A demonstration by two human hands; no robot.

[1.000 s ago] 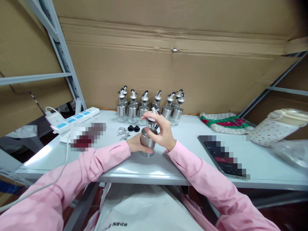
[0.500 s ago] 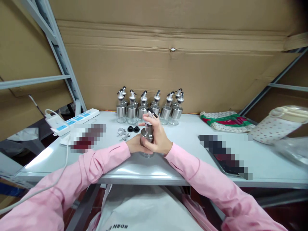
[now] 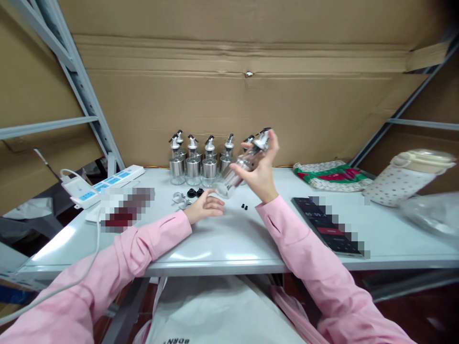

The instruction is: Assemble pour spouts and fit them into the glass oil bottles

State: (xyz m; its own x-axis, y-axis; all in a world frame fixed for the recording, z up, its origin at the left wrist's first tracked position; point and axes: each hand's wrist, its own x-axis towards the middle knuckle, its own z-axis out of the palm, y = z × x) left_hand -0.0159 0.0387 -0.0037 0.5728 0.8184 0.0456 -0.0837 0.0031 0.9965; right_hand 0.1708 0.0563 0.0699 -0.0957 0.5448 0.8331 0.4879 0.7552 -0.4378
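My right hand is closed around a glass oil bottle with a steel sleeve and a pour spout, holding it tilted above the table with its base towards the lower left. My left hand is empty, its fingers apart and slightly curled, just below and left of the bottle's base. Near it lie two black stoppers and some shiny silver-grey parts. Two tiny black pieces rest on the table under the held bottle. Several similar bottles stand upright at the back, some hidden behind my right hand.
A power strip with a white cable is at the left. On the right lie a phone, a green and red patterned cloth, a dotted white container and a clear plastic bag. Cardboard walls the back.
My left hand has let go of the bottle. My right hand has lifted it up, back and to the right, tilting it. The two tiny black pieces now show.
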